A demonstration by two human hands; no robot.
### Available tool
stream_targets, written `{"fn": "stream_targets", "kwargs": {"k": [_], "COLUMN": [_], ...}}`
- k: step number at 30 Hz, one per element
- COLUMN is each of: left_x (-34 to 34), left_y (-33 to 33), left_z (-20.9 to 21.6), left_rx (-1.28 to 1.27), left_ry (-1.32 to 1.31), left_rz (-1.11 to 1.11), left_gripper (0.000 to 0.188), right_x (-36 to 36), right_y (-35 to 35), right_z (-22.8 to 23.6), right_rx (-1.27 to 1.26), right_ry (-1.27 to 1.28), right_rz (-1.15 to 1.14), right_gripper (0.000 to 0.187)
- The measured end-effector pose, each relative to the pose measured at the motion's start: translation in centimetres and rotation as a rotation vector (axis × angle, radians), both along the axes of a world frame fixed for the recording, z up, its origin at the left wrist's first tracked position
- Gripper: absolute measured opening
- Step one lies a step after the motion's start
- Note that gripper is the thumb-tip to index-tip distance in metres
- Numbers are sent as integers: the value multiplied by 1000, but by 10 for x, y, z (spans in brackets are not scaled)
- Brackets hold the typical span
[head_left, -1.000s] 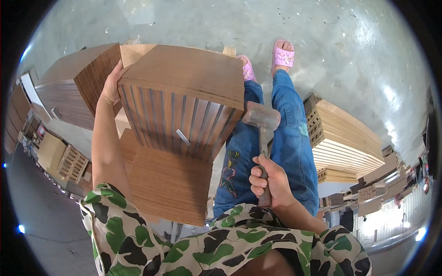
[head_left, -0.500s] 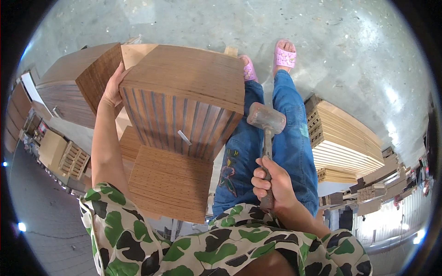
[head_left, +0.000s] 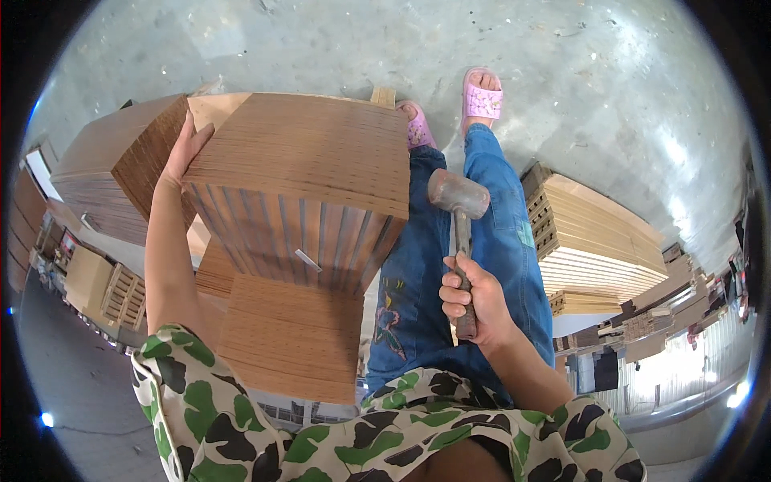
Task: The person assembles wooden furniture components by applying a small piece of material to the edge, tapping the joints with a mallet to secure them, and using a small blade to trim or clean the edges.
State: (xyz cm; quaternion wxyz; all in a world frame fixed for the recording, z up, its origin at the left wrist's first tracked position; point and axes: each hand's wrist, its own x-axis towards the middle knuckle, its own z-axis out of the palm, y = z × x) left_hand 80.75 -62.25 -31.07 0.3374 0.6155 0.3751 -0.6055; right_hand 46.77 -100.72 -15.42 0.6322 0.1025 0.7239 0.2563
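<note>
A large block of brown wood-grain panels (head_left: 305, 145) stands in front of me on the left, dark stripes running down its near side. A small white strip (head_left: 307, 259) shows on that striped side. My left hand (head_left: 188, 151) lies against the block's left edge, fingers stretched and thumb apart over the top. In my right hand (head_left: 475, 304) is a mallet (head_left: 459, 195), gripped by its worn handle. Its thick, scuffed head points up and away from me, over my jeans and apart from the block.
Another brown panel stack (head_left: 120, 161) is at the left, close by my left hand. Below the striped side lies a lower brown stack (head_left: 293, 337). Pale boards (head_left: 598, 241) are piled right of my legs. Cardboard boxes (head_left: 90, 277) stand farther left.
My view has shifted, so the block appears lower and farther left. My left thumb now spreads over the block's top edge. The mallet stays in my right hand, almost unmoved.
</note>
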Motion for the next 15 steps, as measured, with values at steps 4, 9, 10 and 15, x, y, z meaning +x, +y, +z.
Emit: {"fn": "stream_targets", "kwargs": {"k": [4, 9, 10, 15], "left_x": [-2, -3, -2, -7], "left_y": [29, -1, 5, 0], "left_z": [-36, -22, -20, -18], "left_rx": [-93, -223, -184, -113], "left_ry": [31, 108, 98, 73], "left_rz": [-24, -14, 5, 9], "left_gripper": [94, 87, 83, 76], "right_x": [2, 18, 16, 19], "right_y": [6, 2, 1, 10], "right_z": [-10, -4, -3, -12], "right_rx": [10, 96, 87, -18], "right_ry": [6, -62, -56, -3], "right_rz": [29, 86, 75, 65], "right_gripper": [25, 23, 23, 22]}}
